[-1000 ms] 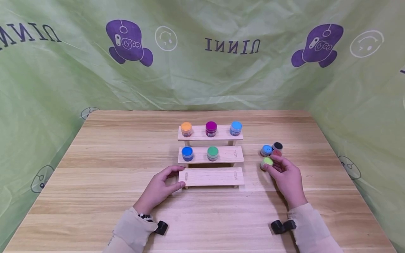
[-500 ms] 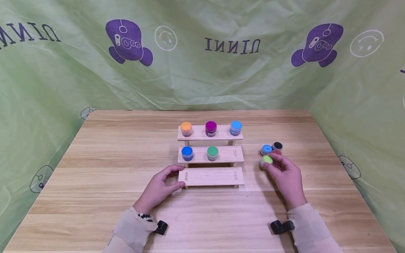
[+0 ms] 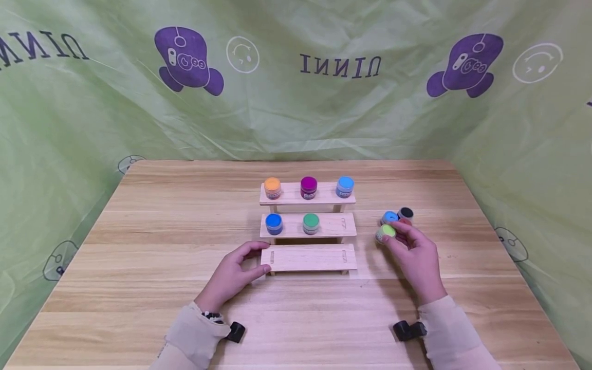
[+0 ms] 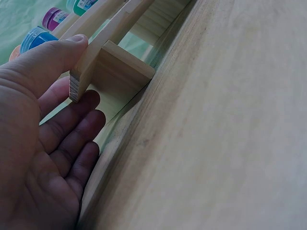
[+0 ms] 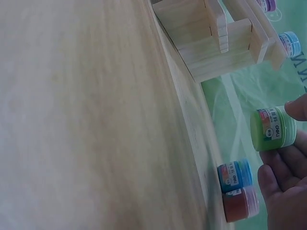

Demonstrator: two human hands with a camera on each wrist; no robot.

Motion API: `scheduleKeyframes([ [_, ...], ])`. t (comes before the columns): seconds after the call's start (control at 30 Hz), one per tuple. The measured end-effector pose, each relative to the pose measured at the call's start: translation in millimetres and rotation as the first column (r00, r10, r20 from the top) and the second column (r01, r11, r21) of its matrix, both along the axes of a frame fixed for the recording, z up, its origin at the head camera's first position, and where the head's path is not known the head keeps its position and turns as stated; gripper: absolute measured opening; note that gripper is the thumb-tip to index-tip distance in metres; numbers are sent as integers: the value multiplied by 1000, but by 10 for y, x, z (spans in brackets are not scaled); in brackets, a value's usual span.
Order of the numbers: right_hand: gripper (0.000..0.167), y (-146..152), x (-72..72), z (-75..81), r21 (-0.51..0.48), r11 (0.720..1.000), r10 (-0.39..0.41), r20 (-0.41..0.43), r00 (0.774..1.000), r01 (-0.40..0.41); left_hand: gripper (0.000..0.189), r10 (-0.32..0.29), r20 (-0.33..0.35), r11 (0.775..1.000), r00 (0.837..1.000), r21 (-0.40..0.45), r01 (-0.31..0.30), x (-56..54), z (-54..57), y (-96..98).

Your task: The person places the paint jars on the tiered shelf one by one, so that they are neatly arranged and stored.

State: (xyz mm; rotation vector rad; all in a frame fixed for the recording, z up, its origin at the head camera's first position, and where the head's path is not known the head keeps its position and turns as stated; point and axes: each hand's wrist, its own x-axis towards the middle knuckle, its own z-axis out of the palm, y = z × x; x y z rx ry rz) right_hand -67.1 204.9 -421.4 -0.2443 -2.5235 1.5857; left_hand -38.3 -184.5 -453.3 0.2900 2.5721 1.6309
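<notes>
My right hand [image 3: 418,262] pinches a small light-green paint jar [image 5: 272,128] between thumb and fingers, held above the table. Beside it stand a light-blue jar [image 5: 235,175], a red jar [image 5: 241,203] and a black-lidded jar [image 3: 405,214]; the fingers partly cover the red one in the head view. At the left end of a three-step wooden display stand [image 3: 312,258], my left hand [image 3: 233,275] grips the lowest step, thumb on the board and fingers around its end. Orange [image 3: 272,188], purple [image 3: 309,187] and light-blue jars sit on the top step; blue [image 3: 274,224] and green [image 3: 311,223] on the middle.
The wooden table [image 3: 139,288] spreads around the stand, its far edge meeting a green printed cloth [image 3: 296,118] that hangs behind and at both sides. Small black devices [image 3: 236,332] are strapped at both wrists.
My right hand has lifted the light-green jar and carried it slightly left and away from me. My left hand stays in place on the stand.
</notes>
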Motion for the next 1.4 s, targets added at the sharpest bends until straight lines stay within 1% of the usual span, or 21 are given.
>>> scheduleKeyframes([
  [0.57,36,-123,-21,76,-3,998,61,-101,993,-62,47,-1,-11,1000,1000,-4,1,0,-18,-7],
  [0.73,36,-161,-23,105,-13,996,81,-132,988,-83,47,0,-11,1000,1000,-6,0,-5,-19,-3],
  [0.93,37,-201,-43,132,-47,992,106,-165,981,-115,47,-2,-12,1000,1000,1,2,-1,-19,-9],
  [1.17,36,-260,-74,165,-29,990,130,-204,970,-139,48,-3,-14,1000,1000,4,3,-1,-12,-11],
  [1.4,34,-313,-94,201,-48,983,160,-226,961,-175,48,-11,-27,1000,1000,3,12,-7,-18,-11],
])
